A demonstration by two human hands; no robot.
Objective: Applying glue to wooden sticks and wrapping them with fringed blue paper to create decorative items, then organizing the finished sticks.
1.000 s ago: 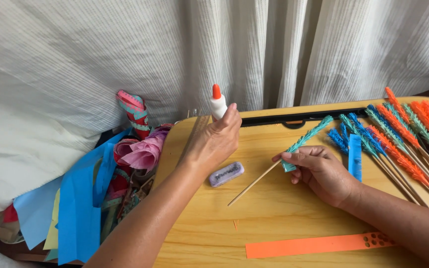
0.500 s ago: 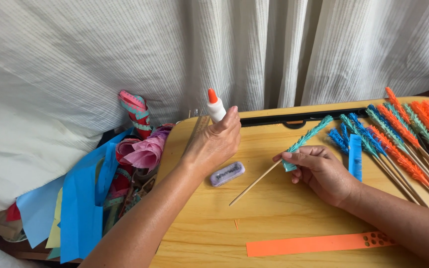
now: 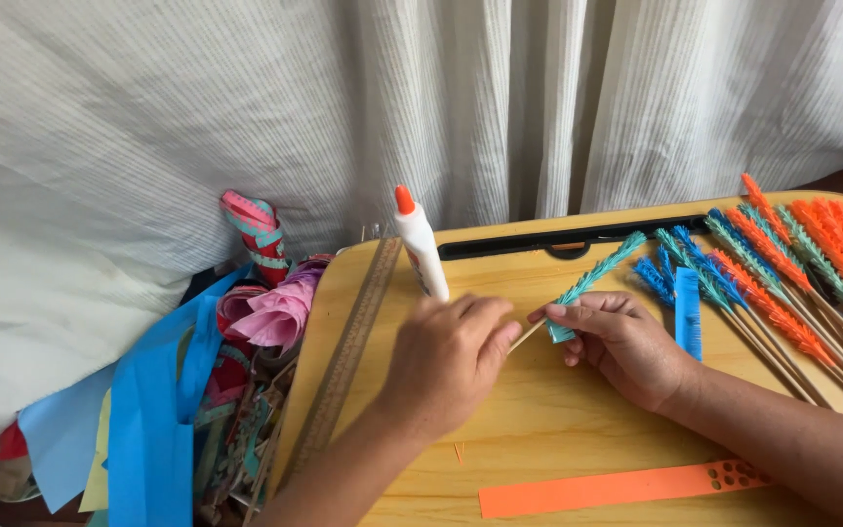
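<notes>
The left hand (image 3: 446, 366) is closed around the lower body of a white glue bottle (image 3: 421, 246), which stands up out of the fist with its orange tip pointing upward and slightly away. Its fingers curl toward the right hand (image 3: 622, 342), and the fingertips of the two hands almost meet.

The right hand pinches a thin wooden skewer (image 3: 528, 335) wrapped with teal fringed paper (image 3: 592, 280) — thumb and forefinger closed on the stick just where the paper wrapping begins. The bare end of the stick pokes out toward the left hand's fingertips, while the fringed part slants up and away from the right hand's knuckles.

Just beyond the right hand's outer side lies a short blue fringed strip (image 3: 688, 312), and further out a fan of finished fringed sticks (image 3: 792, 283) in orange, teal and blue. Near the right forearm, on the side toward the person, an orange paper strip (image 3: 617, 486) lies flat on the yellow wooden lap table (image 3: 539, 439).

Outward of the left forearm a wooden ruler (image 3: 348, 356) lies along the table's edge. Past it sits a heap of paper scraps — pink crepe paper (image 3: 275, 312) and long blue paper strips (image 3: 163, 410) — against a white curtain (image 3: 197, 117).
</notes>
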